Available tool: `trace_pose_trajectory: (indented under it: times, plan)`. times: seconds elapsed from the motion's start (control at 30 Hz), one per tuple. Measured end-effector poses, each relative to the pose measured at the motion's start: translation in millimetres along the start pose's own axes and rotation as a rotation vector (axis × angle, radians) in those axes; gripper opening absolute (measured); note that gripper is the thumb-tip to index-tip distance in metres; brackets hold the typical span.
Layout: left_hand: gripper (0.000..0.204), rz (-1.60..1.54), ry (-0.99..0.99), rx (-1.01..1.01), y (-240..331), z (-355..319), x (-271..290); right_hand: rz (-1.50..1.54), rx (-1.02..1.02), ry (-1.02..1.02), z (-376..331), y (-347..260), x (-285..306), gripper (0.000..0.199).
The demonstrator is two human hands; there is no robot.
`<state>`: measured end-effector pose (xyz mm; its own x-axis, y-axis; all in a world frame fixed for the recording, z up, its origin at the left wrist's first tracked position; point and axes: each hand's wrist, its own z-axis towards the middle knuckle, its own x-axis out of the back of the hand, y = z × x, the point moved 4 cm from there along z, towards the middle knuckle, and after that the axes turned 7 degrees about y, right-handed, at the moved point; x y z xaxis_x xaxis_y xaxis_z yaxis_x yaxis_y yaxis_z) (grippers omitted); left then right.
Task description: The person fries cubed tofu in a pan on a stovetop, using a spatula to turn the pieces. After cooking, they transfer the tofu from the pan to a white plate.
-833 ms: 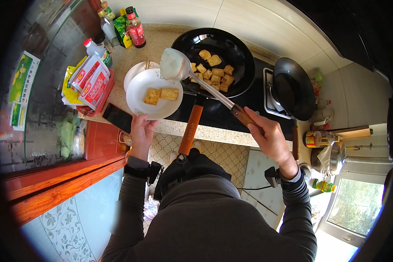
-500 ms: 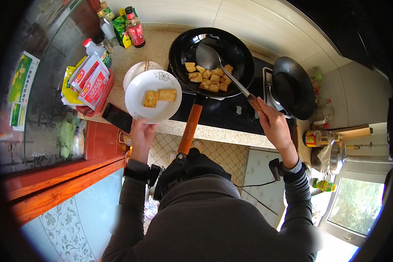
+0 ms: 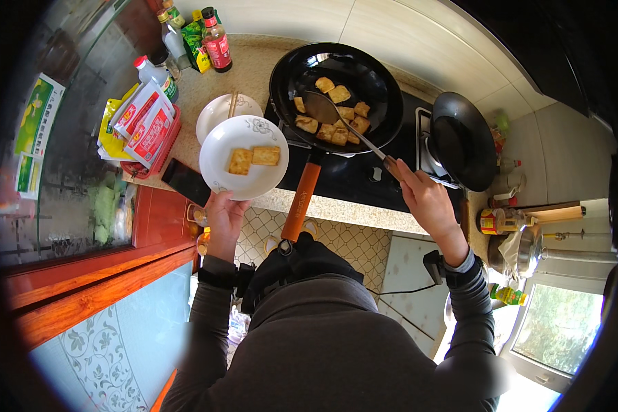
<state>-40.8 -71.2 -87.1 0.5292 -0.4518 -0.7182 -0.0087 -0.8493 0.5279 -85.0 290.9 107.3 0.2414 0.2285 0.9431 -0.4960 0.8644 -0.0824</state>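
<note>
My left hand (image 3: 226,211) grips the near rim of a white plate (image 3: 216,152) with a grey flower pattern. Two browned tofu slices (image 3: 266,156) lie on it. In my right hand (image 3: 429,200) is the wooden end of a metal spatula (image 3: 364,136), its blade down among the tofu pieces in the wok. The black wok (image 3: 381,72) sits on the stove and holds several golden tofu pieces (image 3: 332,134). Its wooden handle (image 3: 301,199) points toward me. Partly under the held plate, a second white plate (image 3: 209,115) rests on the counter with chopsticks (image 3: 233,103) on it.
A second black pan (image 3: 468,154) stands on the right burner. To the left are a red basket (image 3: 166,147) of seasoning packets, a dark phone (image 3: 185,181) and several bottles, among them a red-labelled bottle (image 3: 217,47). Jars (image 3: 491,220) stand at the far right.
The spatula blade has moved down and left into the tofu. Some pieces have shifted, with a few now farther up the wok. The plate in my left hand has barely moved.
</note>
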Motion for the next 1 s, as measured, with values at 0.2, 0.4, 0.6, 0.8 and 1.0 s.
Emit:
trace_pose_trajectory:
  times: [0.2,0.4,0.6,0.8,1.0]
  plan:
    - [0.044,0.014,-0.012,-0.012,-3,-3,-2,0.341,-0.101,-0.027,0,0,6,0.039]
    - [0.042,0.027,-0.014,-0.016,-5,-2,-6,0.586,-0.343,-0.126,-9,9,3,0.039]
    - [0.046,0.043,-0.003,-0.01,-10,0,-11,0.705,-0.464,-0.173,-17,13,10,0.039]
    - [0.05,0.021,-0.027,-0.005,-12,3,-14,0.759,-0.452,-0.139,-17,5,28,0.04]
    - [0.049,0.03,-0.024,-0.01,-11,2,-13,0.748,-0.388,-0.161,-13,-14,39,0.04]
